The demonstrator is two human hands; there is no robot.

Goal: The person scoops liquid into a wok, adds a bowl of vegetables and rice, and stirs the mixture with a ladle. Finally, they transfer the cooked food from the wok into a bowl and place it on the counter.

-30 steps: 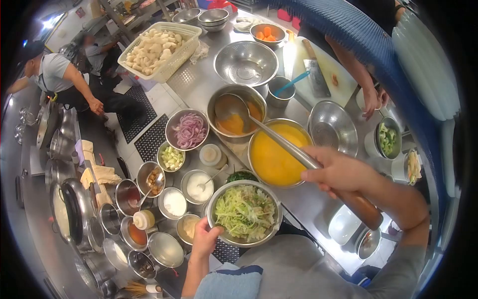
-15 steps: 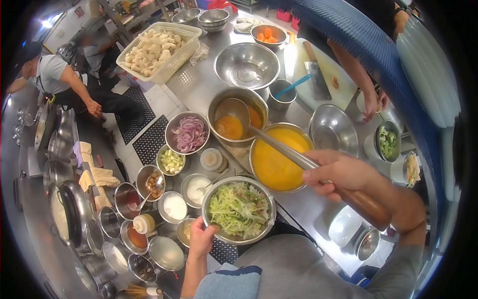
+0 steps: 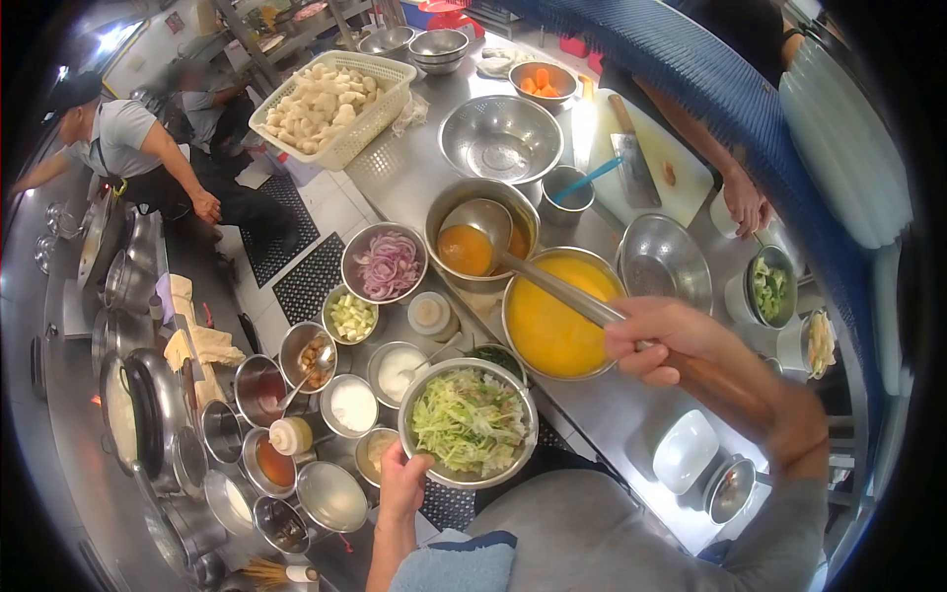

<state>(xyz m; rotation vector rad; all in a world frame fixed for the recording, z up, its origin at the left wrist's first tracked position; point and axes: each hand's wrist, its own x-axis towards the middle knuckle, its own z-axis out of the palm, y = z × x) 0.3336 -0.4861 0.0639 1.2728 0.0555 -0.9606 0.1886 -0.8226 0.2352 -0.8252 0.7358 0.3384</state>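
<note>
My right hand [image 3: 651, 340] is closed around the handle of a large metal ladle [image 3: 562, 288]. The ladle's bowl, with some orange-yellow liquid in it, is inside a metal pot [image 3: 435, 212] of brownish-orange liquid. Just right of that pot, beneath the handle, sits a metal bowl of yellow liquid, like beaten egg [image 3: 562, 331]. My left hand [image 3: 403, 481] grips the rim of a metal bowl [image 3: 406, 426]. Shredded green cabbage or lettuce [image 3: 469, 419] over pale bits fills this bowl, which is held in front of my body.
Left of my bowl stand sliced purple onions [image 3: 388, 264], diced pale-green pieces [image 3: 352, 318], a squeeze bottle [image 3: 432, 316] and several seasoning pots. A cleaver [image 3: 636, 158] lies on a cutting board [image 3: 681, 168]. A co-worker's hand [image 3: 747, 202] is at right; another person [image 3: 128, 148] stands left.
The whole view has shifted slightly. The ladle remains in the pot, and my left hand still holds the bowl of shredded greens, now slightly further left of the yellow liquid.
</note>
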